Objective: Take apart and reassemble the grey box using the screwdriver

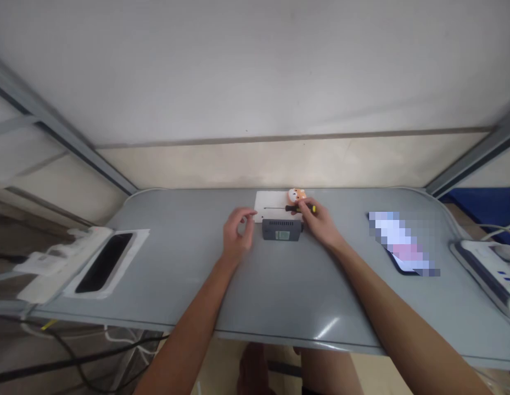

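My right hand (316,219) is closed round the black and yellow handle of a screwdriver (293,208). Its thin shaft points left across a white sheet of paper (273,198). At the sheet's left edge, the thumb and forefinger of my left hand (238,233) come together in a pinch; whatever may be between them is too small to make out. A dark grey box (271,233) with vent slots and a pale label stands between my hands, just in front of the sheet. Behind the screwdriver sits an orange and white animal-faced figure (296,195). A tiny dark speck lies on the paper.
On the grey table (176,263), a black-screened phone (104,263) lies on white paper beside a white power strip (69,263) at left. Another phone (398,247), its screen blurred, lies at right near a second power strip (489,269). A wall rises behind.
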Demonstrator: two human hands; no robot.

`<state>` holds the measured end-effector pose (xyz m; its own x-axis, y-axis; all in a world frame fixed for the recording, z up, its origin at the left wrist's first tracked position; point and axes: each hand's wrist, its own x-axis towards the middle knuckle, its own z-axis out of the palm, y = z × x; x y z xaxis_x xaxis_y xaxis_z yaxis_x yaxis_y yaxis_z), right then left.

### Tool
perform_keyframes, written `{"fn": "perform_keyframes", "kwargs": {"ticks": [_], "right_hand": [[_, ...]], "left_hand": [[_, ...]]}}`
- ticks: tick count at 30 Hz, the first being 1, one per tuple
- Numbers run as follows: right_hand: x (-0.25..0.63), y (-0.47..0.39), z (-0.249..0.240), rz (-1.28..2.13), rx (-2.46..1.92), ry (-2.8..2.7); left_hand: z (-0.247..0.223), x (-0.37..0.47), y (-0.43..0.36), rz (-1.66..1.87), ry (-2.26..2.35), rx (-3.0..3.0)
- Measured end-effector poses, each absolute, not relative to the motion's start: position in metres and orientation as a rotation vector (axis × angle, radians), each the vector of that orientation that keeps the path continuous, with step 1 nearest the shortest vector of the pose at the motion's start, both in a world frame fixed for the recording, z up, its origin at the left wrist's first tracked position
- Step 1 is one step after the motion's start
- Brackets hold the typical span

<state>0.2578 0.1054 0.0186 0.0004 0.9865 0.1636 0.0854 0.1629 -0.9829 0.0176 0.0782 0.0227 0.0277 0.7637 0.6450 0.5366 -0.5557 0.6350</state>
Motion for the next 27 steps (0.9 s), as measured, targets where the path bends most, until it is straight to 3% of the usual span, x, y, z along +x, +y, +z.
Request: {"fn": "perform_keyframes", "kwargs": {"ticks": [5, 13, 27], "right_hand": [[0.263, 0.109, 0.018, 1.139, -1.129, -1.059], [0.276, 0.119, 0.016, 1.182, -1.046, -0.714], [0.288, 0.123, 0.014, 1.097, -1.13, -0.731]], "left_hand": [[0.025, 0.02, 0.07, 1.267, 1.161, 2.188], [0.015, 0.026, 0.075, 1.185, 1.279, 1.918], [0.005, 0.029, 0.081, 0.95, 1.244, 2.015]]}}
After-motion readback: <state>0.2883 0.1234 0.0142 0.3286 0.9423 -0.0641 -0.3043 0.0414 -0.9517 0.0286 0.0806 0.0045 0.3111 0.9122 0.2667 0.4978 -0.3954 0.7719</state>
